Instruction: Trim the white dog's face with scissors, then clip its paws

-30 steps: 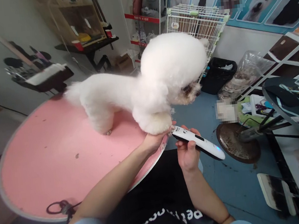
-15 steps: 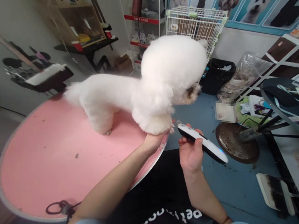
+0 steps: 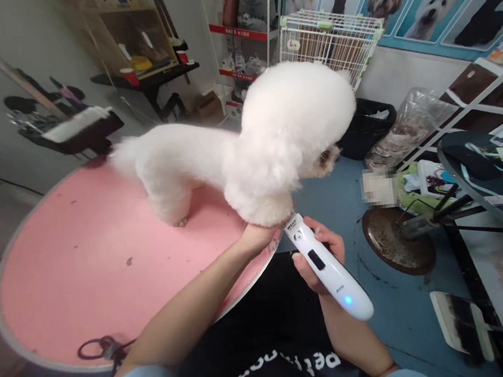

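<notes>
A fluffy white dog (image 3: 248,153) stands on a round pink grooming table (image 3: 85,272), its head turned to the right. My left hand (image 3: 257,239) is under the dog's front paw at the table's near edge, fingers wrapped round it. My right hand (image 3: 324,259) grips a white electric clipper (image 3: 327,267) with a blue light at its rear end. The clipper's head points up at the lifted paw and nearly touches it.
A black cord (image 3: 100,350) lies on the table's near-left edge. To the right stand a round metal stand base (image 3: 399,248), a dark round table (image 3: 489,187) with clutter and a dustpan (image 3: 461,325) on the blue floor. Behind are a wire cage (image 3: 330,39), a black bin (image 3: 366,125) and shelves.
My right hand turned the clipper from lying sideways to pointing upward and brought its head in against the paw. The dog's head shifted slightly right. My left hand stayed on the paw.
</notes>
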Demonstrator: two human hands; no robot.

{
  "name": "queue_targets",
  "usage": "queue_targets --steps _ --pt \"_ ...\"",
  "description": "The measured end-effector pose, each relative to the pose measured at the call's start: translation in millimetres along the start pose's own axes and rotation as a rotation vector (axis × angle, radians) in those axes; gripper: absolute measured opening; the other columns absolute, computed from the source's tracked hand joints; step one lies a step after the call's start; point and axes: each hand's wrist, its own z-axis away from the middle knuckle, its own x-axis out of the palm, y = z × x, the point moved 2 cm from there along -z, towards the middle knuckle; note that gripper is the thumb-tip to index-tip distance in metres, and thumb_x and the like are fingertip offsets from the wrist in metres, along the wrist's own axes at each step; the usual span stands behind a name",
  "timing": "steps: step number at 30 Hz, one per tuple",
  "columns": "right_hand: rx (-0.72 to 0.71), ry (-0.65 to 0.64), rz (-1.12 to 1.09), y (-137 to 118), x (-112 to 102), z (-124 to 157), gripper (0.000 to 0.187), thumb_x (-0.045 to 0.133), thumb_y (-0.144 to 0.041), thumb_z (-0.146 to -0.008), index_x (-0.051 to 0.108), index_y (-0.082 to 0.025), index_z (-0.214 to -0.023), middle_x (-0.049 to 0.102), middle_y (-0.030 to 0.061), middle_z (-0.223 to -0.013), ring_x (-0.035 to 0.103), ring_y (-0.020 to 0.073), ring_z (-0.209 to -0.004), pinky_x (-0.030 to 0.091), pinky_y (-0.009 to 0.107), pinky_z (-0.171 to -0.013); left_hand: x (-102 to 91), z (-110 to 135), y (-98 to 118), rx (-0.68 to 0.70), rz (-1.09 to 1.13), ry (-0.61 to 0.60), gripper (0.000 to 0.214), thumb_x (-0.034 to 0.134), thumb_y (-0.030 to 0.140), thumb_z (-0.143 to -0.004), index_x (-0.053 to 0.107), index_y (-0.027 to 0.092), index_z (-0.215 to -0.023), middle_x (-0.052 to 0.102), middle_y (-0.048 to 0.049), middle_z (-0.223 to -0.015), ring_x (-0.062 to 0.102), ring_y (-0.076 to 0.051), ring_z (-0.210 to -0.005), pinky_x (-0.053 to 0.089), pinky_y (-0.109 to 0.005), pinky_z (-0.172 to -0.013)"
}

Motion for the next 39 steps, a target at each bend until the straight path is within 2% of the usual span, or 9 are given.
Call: queue_targets --steps 6,10,15,19,24,27,29,35,39 --pt "0.019 0.089 0.063 -4 -2 -2 0.033 0.067 -0.042 -0.083 0.045 -0.034 -0.106 0.065 0.0059 -0.113 0.068 0.0328 -0.108 0.056 0.056 -0.087 3.9 -3 1 -0.023 0.028 -0.019 0.026 0.082 0.030 -0.064 0.075 0.024 -0.087 0.073 -0.0080 -0.099 0.064 -0.027 -0.095 0.051 -0.037 -0.082" --pt "-0.034 0.109 0.076 -4 5 -1 0.039 0.071 -0.036 -0.077 0.046 -0.032 -0.107 0.065 0.0077 -0.115 0.069 0.0313 -0.102 0.059 0.051 -0.081 5.1 -2 -1 -0.042 0.068 -0.001 0.028 0.084 0.031 -0.060 0.075 0.024 -0.085 0.073 -0.0086 -0.101 0.063 -0.029 -0.098 0.051 -0.038 -0.084" --pt "-0.034 0.052 0.082 0 8 -1 0.038 0.070 -0.035 -0.078 0.047 -0.031 -0.108 0.065 0.0070 -0.122 0.071 0.0309 -0.102 0.059 0.048 -0.080 2.9 -2 -4 -0.057 0.067 -0.027 0.034 0.085 0.038 -0.059 0.075 0.023 -0.088 0.073 -0.0099 -0.106 0.061 -0.030 -0.105 0.048 -0.038 -0.088" --pt "-0.134 0.062 0.166 -3 3 -3 0.042 0.072 -0.032 -0.074 0.049 -0.028 -0.109 0.066 0.0065 -0.120 0.072 0.0303 -0.099 0.060 0.045 -0.077 0.7 -1 -6 -0.125 0.072 -0.070 0.044 0.081 0.041 -0.066 0.072 0.017 -0.102 0.071 -0.0113 -0.115 0.060 -0.028 -0.106 0.047 -0.036 -0.084" --pt "-0.213 -0.088 0.210 -2 -2 3 0.037 0.070 -0.028 -0.077 0.052 -0.025 -0.109 0.067 0.0085 -0.120 0.071 0.0272 -0.104 0.061 0.043 -0.081 1.5 -1 -3 -0.120 0.092 -0.067 0.042 0.081 0.041 -0.065 0.072 0.016 -0.098 0.070 -0.0091 -0.104 0.060 -0.022 -0.094 0.046 -0.033 -0.081" --pt "-0.256 0.027 0.228 2 -8 12 0.043 0.074 -0.027 -0.073 0.051 -0.025 -0.110 0.068 0.0083 -0.115 0.070 0.0259 -0.101 0.061 0.041 -0.076 4.7 0 0 -0.149 0.092 -0.052 0.039 0.081 0.039 -0.062 0.072 0.017 -0.092 0.066 -0.0046 -0.085 0.053 -0.016 -0.074 0.040 -0.030 -0.066" --pt "-0.254 0.068 0.256 5 -9 15 0.046 0.076 -0.026 -0.072 0.052 -0.025 -0.111 0.067 0.0087 -0.116 0.070 0.0264 -0.100 0.060 0.040 -0.074 7.0 1 2 -0.153 0.096 -0.049 0.039 0.081 0.039 -0.060 0.071 0.016 -0.090 0.064 -0.0039 -0.080 0.050 -0.014 -0.070 0.038 -0.029 -0.063" --pt "-0.266 -0.016 0.193 6 -4 10 0.046 0.075 -0.025 -0.075 0.050 -0.025 -0.114 0.067 0.0105 -0.120 0.071 0.0282 -0.105 0.061 0.042 -0.077 7.7 2 3 -0.137 0.128 -0.037 0.039 0.082 0.037 -0.060 0.070 0.016 -0.091 0.069 -0.0075 -0.096 0.058 -0.019 -0.086 0.044 -0.033 -0.077" --pt "-0.222 0.061 0.171 8 -8 13 0.046 0.077 -0.025 -0.073 0.049 -0.026 -0.110 0.068 0.0097 -0.119 0.072 0.0255 -0.097 0.060 0.038 -0.072 5.0 0 -2 -0.128 0.101 -0.038 0.035 0.080 0.038 -0.062 0.070 0.018 -0.089 0.067 -0.0060 -0.089 0.058 -0.021 -0.084 0.042 -0.033 -0.072"
